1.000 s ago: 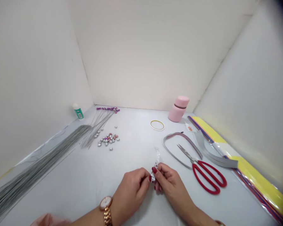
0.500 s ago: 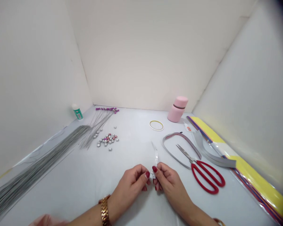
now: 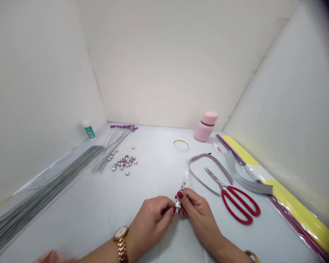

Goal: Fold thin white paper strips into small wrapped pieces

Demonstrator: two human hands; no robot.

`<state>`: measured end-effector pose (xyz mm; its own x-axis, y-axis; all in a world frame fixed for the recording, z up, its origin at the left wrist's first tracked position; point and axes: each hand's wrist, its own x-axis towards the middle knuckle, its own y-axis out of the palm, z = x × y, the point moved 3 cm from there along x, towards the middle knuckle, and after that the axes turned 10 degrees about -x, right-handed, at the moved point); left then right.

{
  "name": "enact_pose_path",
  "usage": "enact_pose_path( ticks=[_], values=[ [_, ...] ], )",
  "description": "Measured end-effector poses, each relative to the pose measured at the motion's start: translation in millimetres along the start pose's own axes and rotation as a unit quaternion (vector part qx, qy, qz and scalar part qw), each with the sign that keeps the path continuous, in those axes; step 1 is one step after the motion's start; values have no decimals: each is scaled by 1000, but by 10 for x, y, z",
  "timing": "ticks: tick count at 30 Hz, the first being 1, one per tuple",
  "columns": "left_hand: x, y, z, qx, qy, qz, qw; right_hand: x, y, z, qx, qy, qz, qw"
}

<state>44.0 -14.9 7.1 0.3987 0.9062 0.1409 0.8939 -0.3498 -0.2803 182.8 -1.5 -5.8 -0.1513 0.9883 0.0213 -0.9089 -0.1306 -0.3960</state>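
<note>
A narrow shiny paper strip (image 3: 184,182) rises from between my fingertips, its lower end folded into a small silvery piece. My right hand (image 3: 199,212) pinches the strip between thumb and fingers. My left hand (image 3: 157,215), with a gold watch on the wrist, has its thumb and index fingertips pressed together on the folded end. Small folded paper stars (image 3: 126,162), silver, pink and purple, lie in a pile beyond my left hand. Scissors with red handles (image 3: 237,201) rest to the right of my right hand.
Grey wires (image 3: 57,186) spread along the left side, some tipped with purple stars (image 3: 124,127). A glue bottle (image 3: 89,130) stands behind them. A tape ring (image 3: 181,145), pink flask (image 3: 205,126), curled grey strips (image 3: 246,182) and yellow packaged sheets (image 3: 287,204) are at the back and right.
My left hand has turned, showing the watch face, and its fingertips now pinch at the folded end. The strip's free end has swung to the right.
</note>
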Motion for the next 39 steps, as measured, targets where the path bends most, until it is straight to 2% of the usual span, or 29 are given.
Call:
enact_pose_path(
  ticks=[4, 7, 10, 14, 16, 19, 21, 24, 28, 31, 34, 37, 39],
  values=[
    [28, 19, 23, -118, -73, -1, 990, 10, 40, -18, 63, 41, 38, 996],
    [29, 21, 12, -108, -69, -7, 992, 1, 54, -16, 71, 54, 58, 994],
    [27, 23, 37, -109, -88, -9, 990, -12, 47, -33, 38, 47, 49, 997],
    [29, 49, 102, -187, -141, 14, 972, -6, 36, -64, -8, 32, 26, 999],
    [27, 42, 85, -172, -107, 2, 979, 2, 40, -65, -13, 27, 24, 999],
    [-1, 20, 16, -81, -13, -27, 996, 4, 54, -57, 1, 37, 26, 999],
    [-26, 12, -12, -17, 25, -40, 999, -3, 61, -52, 13, 46, 24, 999],
    [-44, 7, -13, 28, 47, -48, 997, -23, 57, -42, 18, 47, 12, 999],
    [-44, 6, -2, 15, 42, -62, 997, -42, 41, -19, -4, 36, -3, 999],
    [-31, 15, 4, -22, 3, -67, 998, -47, 30, -8, -38, 24, -13, 999],
    [5, 24, 35, -107, -69, -67, 990, -50, 19, 0, -91, -9, -19, 996],
    [52, 49, 93, -235, -158, -42, 958, -47, 15, 0, -120, -32, -16, 992],
    [71, 64, 131, -303, -205, -30, 930, -39, 17, -12, -104, -16, -8, 994]
  ],
)
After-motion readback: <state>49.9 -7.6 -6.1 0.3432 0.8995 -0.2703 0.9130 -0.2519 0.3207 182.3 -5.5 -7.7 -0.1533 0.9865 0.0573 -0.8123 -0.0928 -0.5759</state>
